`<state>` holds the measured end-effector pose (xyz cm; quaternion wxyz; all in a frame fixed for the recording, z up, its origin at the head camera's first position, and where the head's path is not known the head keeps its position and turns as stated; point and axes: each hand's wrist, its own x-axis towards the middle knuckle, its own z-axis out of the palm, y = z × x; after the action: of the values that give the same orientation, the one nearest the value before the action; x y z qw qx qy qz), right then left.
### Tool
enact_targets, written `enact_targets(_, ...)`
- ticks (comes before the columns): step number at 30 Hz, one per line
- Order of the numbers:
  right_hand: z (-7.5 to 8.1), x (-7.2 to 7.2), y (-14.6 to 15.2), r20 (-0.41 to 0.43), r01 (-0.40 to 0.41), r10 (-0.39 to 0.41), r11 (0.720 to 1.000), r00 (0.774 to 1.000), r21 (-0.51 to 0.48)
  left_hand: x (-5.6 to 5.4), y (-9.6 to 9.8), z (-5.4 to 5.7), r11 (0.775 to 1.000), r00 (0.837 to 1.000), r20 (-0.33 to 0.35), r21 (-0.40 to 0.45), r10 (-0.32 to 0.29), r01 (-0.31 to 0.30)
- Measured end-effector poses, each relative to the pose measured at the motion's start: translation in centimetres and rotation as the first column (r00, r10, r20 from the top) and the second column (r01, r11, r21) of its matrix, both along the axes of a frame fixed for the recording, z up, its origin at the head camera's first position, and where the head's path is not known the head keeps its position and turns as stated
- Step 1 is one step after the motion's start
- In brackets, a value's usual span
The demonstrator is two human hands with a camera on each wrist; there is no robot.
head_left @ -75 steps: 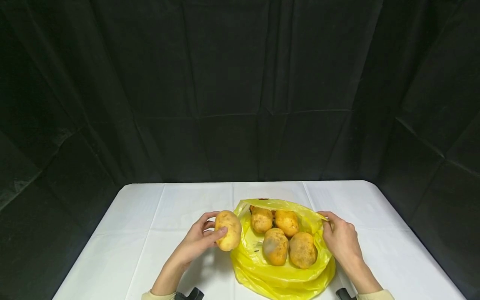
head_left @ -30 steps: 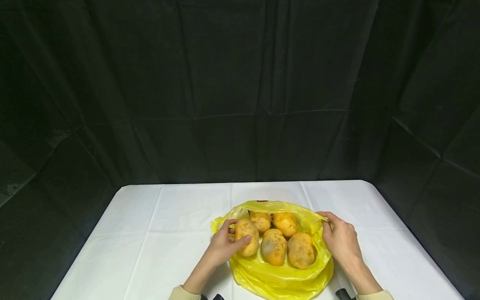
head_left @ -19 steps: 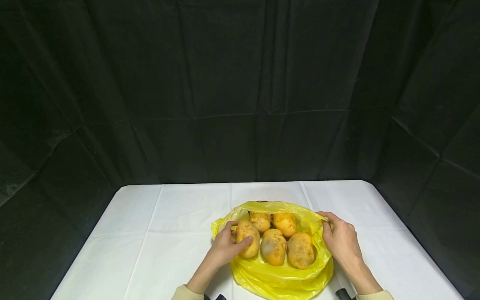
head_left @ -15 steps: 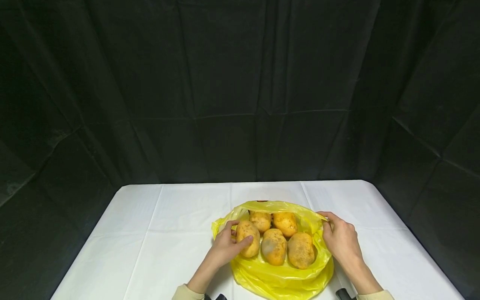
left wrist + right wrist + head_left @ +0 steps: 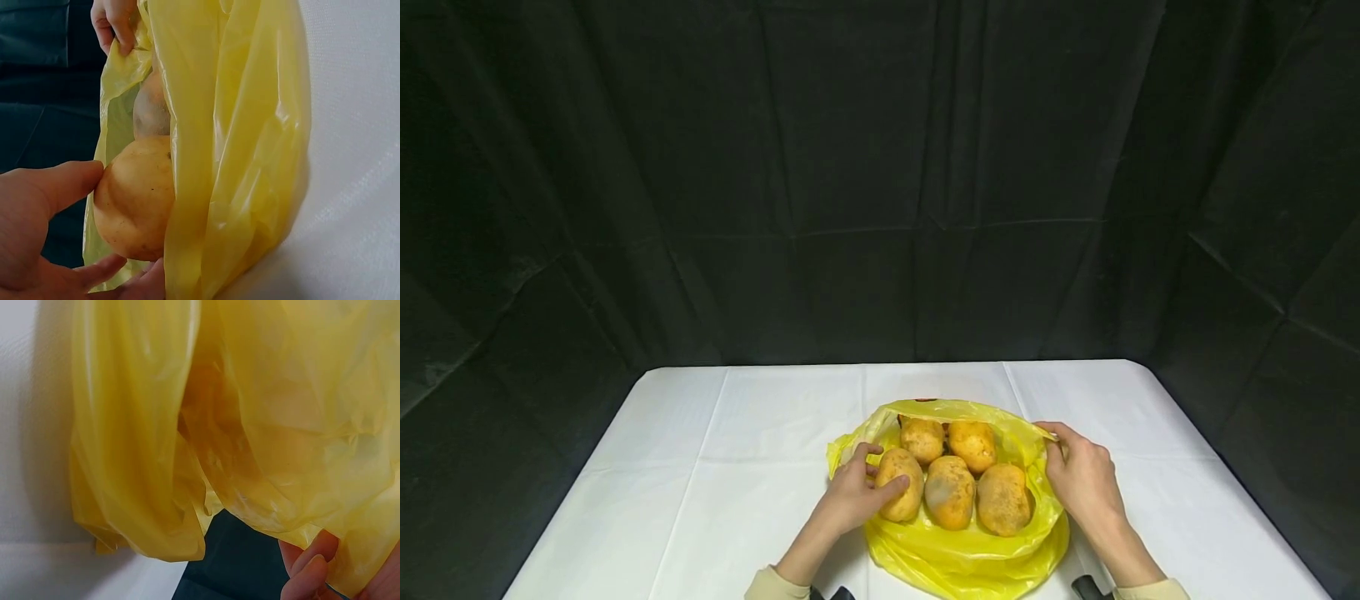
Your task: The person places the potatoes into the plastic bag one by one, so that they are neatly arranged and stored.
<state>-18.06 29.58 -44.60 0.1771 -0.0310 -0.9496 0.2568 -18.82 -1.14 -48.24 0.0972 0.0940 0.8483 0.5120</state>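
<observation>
In the head view a yellow plastic bag (image 5: 955, 550) stands with its mouth spread, holding several potatoes. At its left side, my left hand (image 5: 850, 496) has thumb and fingers spread loosely around the leftmost potato (image 5: 900, 487). In the left wrist view that potato (image 5: 134, 200) sits low inside the bag, the thumb tip at its edge and fingers just below it. Another potato (image 5: 951, 492) lies right beside it. My right hand (image 5: 1082, 475) pinches the bag's right rim; the right wrist view shows those fingers (image 5: 309, 569) on the thin plastic.
The bag rests on a white-covered table (image 5: 760, 417). A black cloth (image 5: 865, 183) hangs behind the table and along both sides.
My left hand has carried a potato rightward from outside the bag into its left side. Lately the potato has settled lower and the fingers have loosened. The right hand keeps its pinch.
</observation>
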Motion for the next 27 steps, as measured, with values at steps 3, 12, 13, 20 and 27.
enact_targets(3,0.03,0.05,-0.02,0.004,-0.001,0.001,1.0,1.0,-0.002,0.19,0.12,-0.02,1.0,1.0,0.0,0.0,0.013,-0.013)
enact_targets(12,0.07,-0.02,-0.08,0.006,0.006,-0.006,1.0,1.0,0.001,0.49,0.4,0.21,1.0,1.0,-0.007,-0.019,0.011,-0.011)
enact_targets(13,0.07,-0.03,-0.08,0.005,0.006,-0.006,1.0,1.0,0.001,0.49,0.41,0.26,1.0,1.0,-0.006,-0.024,0.008,-0.009)
enact_targets(20,0.04,-0.02,-0.11,0.004,0.009,-0.009,1.0,1.0,0.002,0.5,0.48,0.44,0.998,1.0,-0.015,-0.065,0.017,-0.017)
enact_targets(27,0.02,0.05,-0.11,0.019,0.01,-0.01,1.0,1.0,-0.001,0.63,0.44,0.32,0.996,0.999,-0.028,-0.081,0.02,-0.022)
